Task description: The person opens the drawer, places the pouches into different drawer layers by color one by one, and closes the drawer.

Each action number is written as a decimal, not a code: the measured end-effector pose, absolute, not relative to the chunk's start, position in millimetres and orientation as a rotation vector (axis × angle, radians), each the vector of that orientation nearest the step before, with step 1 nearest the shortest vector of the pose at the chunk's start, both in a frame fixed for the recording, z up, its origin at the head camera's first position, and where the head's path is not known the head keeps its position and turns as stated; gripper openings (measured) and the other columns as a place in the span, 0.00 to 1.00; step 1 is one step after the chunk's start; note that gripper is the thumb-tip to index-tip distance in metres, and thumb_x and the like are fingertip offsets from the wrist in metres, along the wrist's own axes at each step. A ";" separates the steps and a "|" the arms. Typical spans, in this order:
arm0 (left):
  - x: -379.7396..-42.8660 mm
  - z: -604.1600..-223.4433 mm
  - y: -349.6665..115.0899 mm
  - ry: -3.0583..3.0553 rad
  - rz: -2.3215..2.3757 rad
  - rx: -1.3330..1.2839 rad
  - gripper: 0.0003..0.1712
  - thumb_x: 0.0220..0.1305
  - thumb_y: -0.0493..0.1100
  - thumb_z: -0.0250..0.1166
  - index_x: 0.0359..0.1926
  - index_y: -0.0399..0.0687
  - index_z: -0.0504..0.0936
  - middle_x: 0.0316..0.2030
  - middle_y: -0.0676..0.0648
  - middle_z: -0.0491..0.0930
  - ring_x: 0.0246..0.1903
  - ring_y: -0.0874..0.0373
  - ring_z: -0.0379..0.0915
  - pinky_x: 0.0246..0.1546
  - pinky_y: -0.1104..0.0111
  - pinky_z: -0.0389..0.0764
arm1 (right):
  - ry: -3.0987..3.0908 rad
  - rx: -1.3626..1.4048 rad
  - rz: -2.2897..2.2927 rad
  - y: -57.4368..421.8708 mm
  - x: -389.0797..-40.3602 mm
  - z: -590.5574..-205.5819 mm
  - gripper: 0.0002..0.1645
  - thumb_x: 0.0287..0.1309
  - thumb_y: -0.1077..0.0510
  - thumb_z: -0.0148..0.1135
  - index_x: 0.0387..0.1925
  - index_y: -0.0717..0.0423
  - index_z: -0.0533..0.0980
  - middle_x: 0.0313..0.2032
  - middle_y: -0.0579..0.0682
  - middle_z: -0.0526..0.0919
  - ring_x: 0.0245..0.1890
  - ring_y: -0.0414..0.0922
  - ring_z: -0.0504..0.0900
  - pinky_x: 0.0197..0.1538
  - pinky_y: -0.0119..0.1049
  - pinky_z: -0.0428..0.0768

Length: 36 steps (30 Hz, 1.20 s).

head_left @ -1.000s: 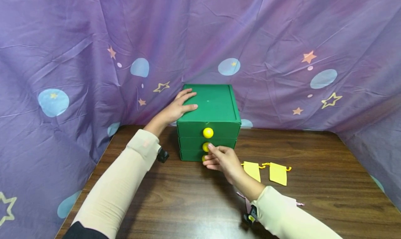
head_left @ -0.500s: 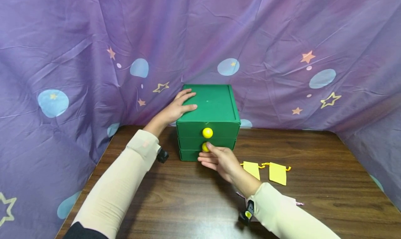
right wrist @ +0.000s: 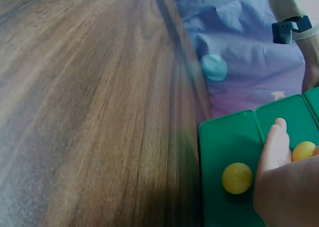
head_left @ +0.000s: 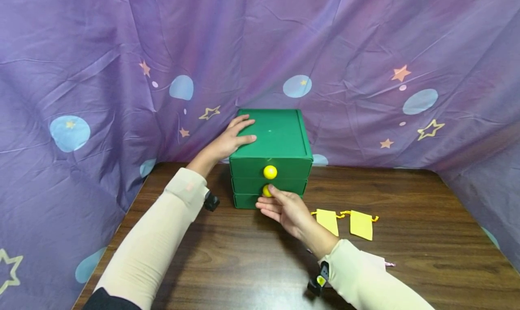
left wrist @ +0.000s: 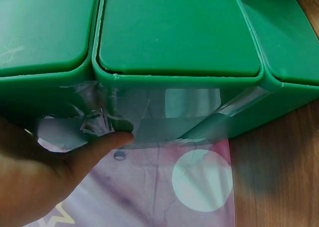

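A green three-drawer box (head_left: 276,134) with round yellow knobs stands at the back of the table. My left hand (head_left: 228,142) rests over its top left edge, fingers spread on the lid and side. In the left wrist view, the left thumb (left wrist: 99,150) lies against clear tape along the box. My right hand (head_left: 290,210) pinches the middle drawer's yellow knob (head_left: 266,191) between thumb and fingers, the other fingers stretched out below it. The bottom knob (right wrist: 237,178), hidden by that hand in the head view, shows in the right wrist view. All drawers sit flush.
Two yellow drawstring pouches (head_left: 360,225) lie right of the box on the wooden table (head_left: 406,201). A pale pink pouch (head_left: 375,260) is partly hidden under the right forearm. A purple patterned cloth (head_left: 341,43) hangs behind the table.
The right hand has shifted slightly left and down, its fingers stretching further under the middle knob and covering the bottom knob. The left hand and the box have not moved.
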<state>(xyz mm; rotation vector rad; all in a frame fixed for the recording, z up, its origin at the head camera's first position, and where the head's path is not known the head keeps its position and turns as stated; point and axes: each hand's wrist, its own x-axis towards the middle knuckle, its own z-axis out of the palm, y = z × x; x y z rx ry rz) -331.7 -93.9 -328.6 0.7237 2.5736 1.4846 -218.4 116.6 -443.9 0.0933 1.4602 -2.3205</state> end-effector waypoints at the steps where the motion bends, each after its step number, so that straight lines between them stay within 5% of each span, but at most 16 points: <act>1: -331.6 -328.6 -94.0 2.573 1.487 0.724 0.37 0.76 0.43 0.59 0.79 0.39 0.58 0.82 0.44 0.41 0.81 0.46 0.32 0.79 0.50 0.45 | 1.461 0.095 -2.322 116.4 -218.2 -444.1 0.23 0.74 0.46 0.61 0.49 0.65 0.78 0.39 0.56 0.90 0.40 0.47 0.91 0.51 0.39 0.87; 26: -332.2 -328.0 -96.4 2.555 1.468 0.719 0.37 0.78 0.45 0.58 0.80 0.42 0.57 0.83 0.47 0.39 0.81 0.48 0.30 0.79 0.50 0.48 | 1.470 0.108 -2.311 116.2 -206.6 -445.0 0.18 0.74 0.48 0.61 0.46 0.61 0.79 0.38 0.55 0.90 0.40 0.47 0.91 0.49 0.39 0.87; 36: -330.8 -327.7 -96.1 2.542 1.472 0.729 0.37 0.78 0.45 0.58 0.80 0.41 0.57 0.83 0.46 0.38 0.81 0.48 0.29 0.79 0.49 0.47 | 1.482 0.114 -2.291 118.0 -196.6 -444.2 0.23 0.74 0.48 0.61 0.54 0.65 0.77 0.39 0.55 0.90 0.41 0.47 0.91 0.50 0.40 0.87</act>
